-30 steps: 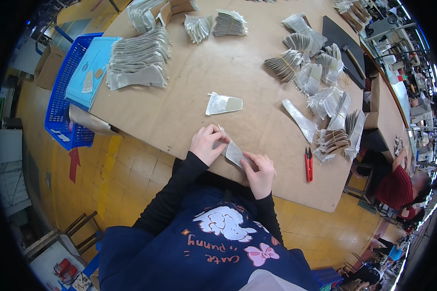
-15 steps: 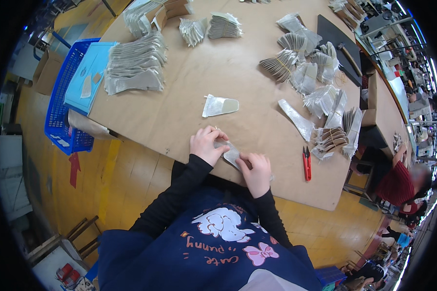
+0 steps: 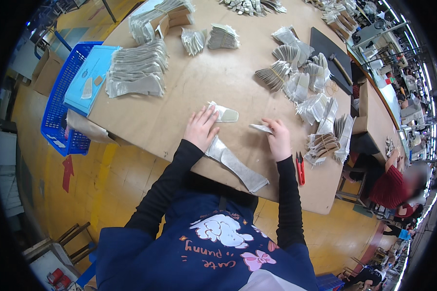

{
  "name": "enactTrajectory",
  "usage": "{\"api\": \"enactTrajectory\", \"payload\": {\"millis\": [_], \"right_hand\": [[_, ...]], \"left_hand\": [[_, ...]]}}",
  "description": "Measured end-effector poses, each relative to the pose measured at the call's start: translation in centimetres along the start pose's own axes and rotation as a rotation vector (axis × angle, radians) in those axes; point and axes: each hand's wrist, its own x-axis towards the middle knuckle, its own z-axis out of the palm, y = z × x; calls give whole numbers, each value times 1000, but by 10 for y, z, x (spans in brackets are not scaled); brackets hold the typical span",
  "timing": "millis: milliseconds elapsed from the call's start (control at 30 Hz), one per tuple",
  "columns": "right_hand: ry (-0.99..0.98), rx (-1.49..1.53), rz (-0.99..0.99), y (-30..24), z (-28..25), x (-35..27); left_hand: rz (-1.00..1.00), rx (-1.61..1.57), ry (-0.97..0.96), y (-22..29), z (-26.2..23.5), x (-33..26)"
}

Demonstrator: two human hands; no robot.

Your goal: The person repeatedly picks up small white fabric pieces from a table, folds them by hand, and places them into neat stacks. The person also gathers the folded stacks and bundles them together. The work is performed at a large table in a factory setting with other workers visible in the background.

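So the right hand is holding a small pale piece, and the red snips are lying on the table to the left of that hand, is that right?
Not quite, the side is wrong: the red snips lie to the right of the right hand, as the head view shows. They are on the table, and that hand does hold a small pale piece.

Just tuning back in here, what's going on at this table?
A person is handling pale cut pieces at the table. The right hand pinches a small strip, while the fingers of the left hand are spread at one end of a small tapered piece. A longer piece lies along the near edge. Red snips lie to the right, and a stack sits farther off on the left.
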Motion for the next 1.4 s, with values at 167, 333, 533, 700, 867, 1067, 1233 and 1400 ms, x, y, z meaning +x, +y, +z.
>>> {"api": "enactTrajectory", "payload": {"millis": [167, 333, 533, 700, 867, 1067, 1233, 1400], "right_hand": [[154, 157, -245, -46, 12, -1], [22, 81, -301, -49, 24, 5], [-81, 478, -13, -45, 34, 10], [-98, 283, -234, -53, 27, 13], [-77, 194, -241, -56, 30, 17], [-21, 118, -267, -51, 36, 17], [1, 101, -254, -52, 38, 15], [-22, 69, -213, -52, 41, 13]], "left_hand": [[34, -147, 9, -4, 0, -5], [17, -140, 67, 1, -1, -4], [-9, -175, 93, 4, -5, -3], [-31, -144, 52, 6, -7, -2], [-1, -88, 58, 9, -8, -1], [36, -59, 23, 11, -13, -1], [-125, -130, 77, 24, -10, 5], [-356, -65, 38, 44, -7, 17]]}}
